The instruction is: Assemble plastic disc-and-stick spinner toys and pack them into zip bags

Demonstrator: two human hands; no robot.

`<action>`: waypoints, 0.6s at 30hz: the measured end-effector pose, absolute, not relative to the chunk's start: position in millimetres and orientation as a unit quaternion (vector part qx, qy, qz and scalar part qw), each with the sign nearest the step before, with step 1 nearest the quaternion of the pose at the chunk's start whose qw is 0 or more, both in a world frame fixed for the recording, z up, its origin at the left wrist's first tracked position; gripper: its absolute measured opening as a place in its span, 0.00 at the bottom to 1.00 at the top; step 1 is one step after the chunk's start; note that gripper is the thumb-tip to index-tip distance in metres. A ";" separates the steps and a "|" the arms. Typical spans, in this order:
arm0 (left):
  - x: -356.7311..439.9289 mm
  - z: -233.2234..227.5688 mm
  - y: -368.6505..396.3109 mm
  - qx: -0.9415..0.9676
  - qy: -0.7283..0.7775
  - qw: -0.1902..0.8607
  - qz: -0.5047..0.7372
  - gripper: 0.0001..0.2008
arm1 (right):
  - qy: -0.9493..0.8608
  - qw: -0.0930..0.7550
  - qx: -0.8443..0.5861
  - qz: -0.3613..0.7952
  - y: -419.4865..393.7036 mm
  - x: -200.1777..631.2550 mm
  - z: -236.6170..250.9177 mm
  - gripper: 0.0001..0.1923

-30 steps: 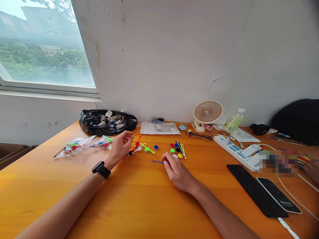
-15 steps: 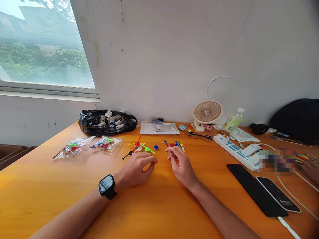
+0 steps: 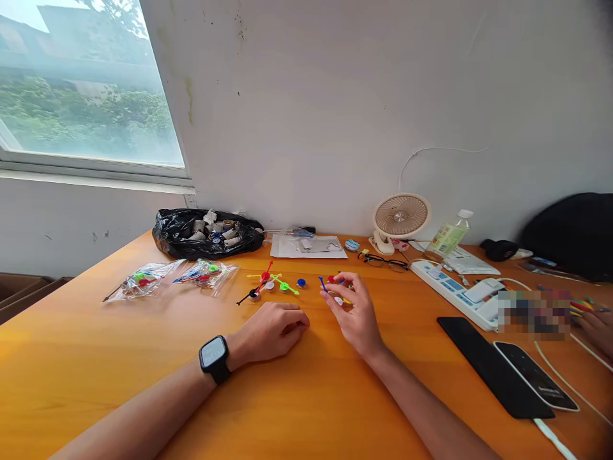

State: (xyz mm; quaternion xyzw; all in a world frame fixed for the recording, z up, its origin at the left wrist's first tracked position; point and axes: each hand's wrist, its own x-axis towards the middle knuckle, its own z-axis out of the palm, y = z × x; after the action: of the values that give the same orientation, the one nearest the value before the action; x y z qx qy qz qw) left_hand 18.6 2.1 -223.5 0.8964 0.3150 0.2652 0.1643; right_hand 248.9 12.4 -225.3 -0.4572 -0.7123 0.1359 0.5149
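My right hand (image 3: pixel 357 319) pinches a blue plastic arrow pointer (image 3: pixel 322 283) between thumb and fingertips, above the table. Behind those fingers lie a red disc (image 3: pixel 331 279) and a white disc (image 3: pixel 338 300), partly covered. My left hand (image 3: pixel 274 329), with a black watch (image 3: pixel 214 358) on its wrist, rests on the wood with fingers curled in and nothing visible in them. Just beyond it sit a red spinner arrow (image 3: pixel 266 276), a green spinner arrow (image 3: pixel 284 286) and a black spinner arrow (image 3: pixel 253 294). A blue disc (image 3: pixel 301 283) lies between the two hands.
Clear bags of coloured parts (image 3: pixel 143 280) lie left, near a black plastic bag (image 3: pixel 167 239). A fan (image 3: pixel 401 217), glasses (image 3: pixel 383 260), bottle (image 3: pixel 447 236), power strip (image 3: pixel 450 291) and black phone-like slab (image 3: pixel 493 364) stand or lie right. Another person's hand (image 3: pixel 596 326) is at far right.
My left hand has shifted right and toward me, its fingers now lower on the table. My right hand's fingers have lifted and spread a little, and the blue arrow has tilted.
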 end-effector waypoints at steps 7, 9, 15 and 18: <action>18.5 -224.4 3.1 0.891 0.310 0.180 0.278 0.12 | -0.732 0.465 -0.470 0.165 12.0 245.5 -227.4 0.15; 18.5 -223.8 2.6 0.890 0.312 0.183 0.278 0.12 | -0.740 0.456 -0.472 0.148 13.3 245.1 -229.1 0.17; 19.5 -224.9 2.4 0.885 0.318 0.187 0.284 0.12 | -0.774 0.416 -0.455 0.143 23.0 243.7 -234.8 0.12; 20.1 -227.7 4.1 0.881 0.319 0.190 0.292 0.12 | -0.797 0.373 -0.455 0.137 26.7 241.1 -237.3 0.14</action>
State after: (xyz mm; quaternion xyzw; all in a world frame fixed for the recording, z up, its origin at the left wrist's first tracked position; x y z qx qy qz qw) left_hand 20.1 4.1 -227.7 0.8812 0.3191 0.2922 0.1905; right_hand 241.1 26.7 -237.3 -0.4548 -0.7971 0.1371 0.3727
